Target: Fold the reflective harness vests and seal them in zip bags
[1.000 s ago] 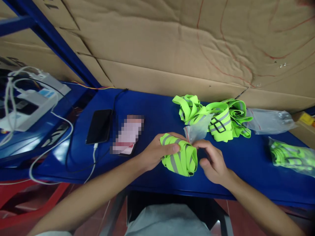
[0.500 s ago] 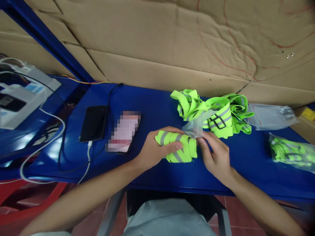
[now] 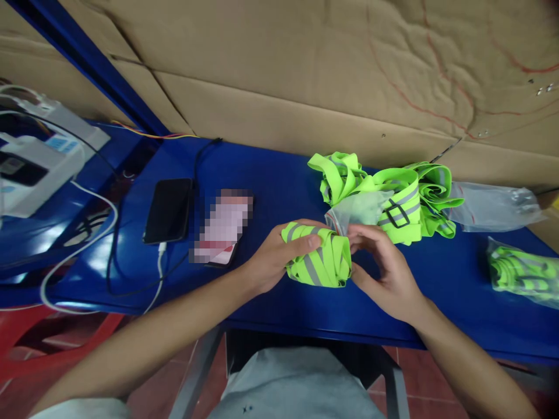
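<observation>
A folded bundle of neon green straps with grey stripes point(image 3: 318, 259) is gripped in my left hand point(image 3: 275, 256), its thumb lying across the top. My right hand point(image 3: 384, 267) is at the bundle's right end, its thumb and fingers curved apart and the fingertips at the bundle's edge. A clear plastic bag point(image 3: 367, 206) with a red line at its mouth lies just behind the bundle, partly hidden by it. Beyond the bag, a loose heap of the same green straps point(image 3: 340, 174) with a black buckle point(image 3: 396, 213) rests on the blue table point(image 3: 271, 174).
Clear plastic bags point(image 3: 498, 206) and a bagged strap bundle point(image 3: 524, 270) lie at the right. On the left are a black phone point(image 3: 168, 210), a second phone point(image 3: 225, 224) with a blurred screen, cables and a white power strip point(image 3: 65, 145). Cardboard point(image 3: 279, 75) stands behind.
My right thumb and fingers have spread and moved from the bag to the bundle's right end. The bag now lies flatter behind the bundle. The view has shifted slightly.
</observation>
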Demonstrator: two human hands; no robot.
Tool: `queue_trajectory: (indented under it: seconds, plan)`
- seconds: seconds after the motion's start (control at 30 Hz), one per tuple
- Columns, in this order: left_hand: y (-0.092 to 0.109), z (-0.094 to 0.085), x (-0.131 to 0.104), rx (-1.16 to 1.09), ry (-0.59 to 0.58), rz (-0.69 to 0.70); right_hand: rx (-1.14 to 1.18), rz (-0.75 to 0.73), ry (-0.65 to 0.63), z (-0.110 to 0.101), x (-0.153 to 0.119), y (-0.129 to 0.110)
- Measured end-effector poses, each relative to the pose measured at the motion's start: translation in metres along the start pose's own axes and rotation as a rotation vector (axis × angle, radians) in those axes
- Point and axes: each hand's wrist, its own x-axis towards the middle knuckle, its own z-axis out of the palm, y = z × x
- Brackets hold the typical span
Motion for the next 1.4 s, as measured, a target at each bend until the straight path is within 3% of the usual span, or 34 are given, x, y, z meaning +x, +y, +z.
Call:
queue_trajectory:
  seconds: [0.1,0.2,0.4,0.57,0.7,0.87,1.07,1.2,1.3,1.4]
  plan:
    - [0.001,-0.002,-0.001,0.043,-0.035,-0.002,0.004,0.001,0.050,0.000,-0.001,0.000]
    - [0.001,0.001,-0.002,0.115,0.016,0.044,-0.119,-0.054,0.145,0.002,-0.001,-0.001]
    - [-0.004,0.007,0.000,0.252,0.248,0.180,-0.299,-0.120,0.277,0.004,0.002,-0.005]
    - [-0.005,0.007,0.004,0.169,0.239,0.079,-0.406,-0.253,0.236,0.006,-0.004,-0.003]
    - [-0.008,0.006,0.006,0.166,0.336,0.112,-0.508,-0.341,0.149,0.012,-0.007,-0.004]
    - [-0.006,0.006,0.009,0.028,0.410,0.173,-0.513,-0.286,0.198,0.019,-0.001,-0.001]
    - [-0.002,0.008,0.011,-0.036,0.335,0.180,-0.329,-0.139,0.251,0.022,0.007,0.004]
    - [-0.001,0.007,0.009,-0.037,0.294,0.161,-0.257,-0.178,0.244,0.023,0.004,0.006]
    - [-0.001,0.007,0.007,-0.008,0.268,0.133,-0.180,-0.121,0.289,0.022,0.002,0.006]
    - [-0.001,0.009,0.006,0.020,0.254,0.113,-0.232,-0.146,0.305,0.019,0.004,0.007]
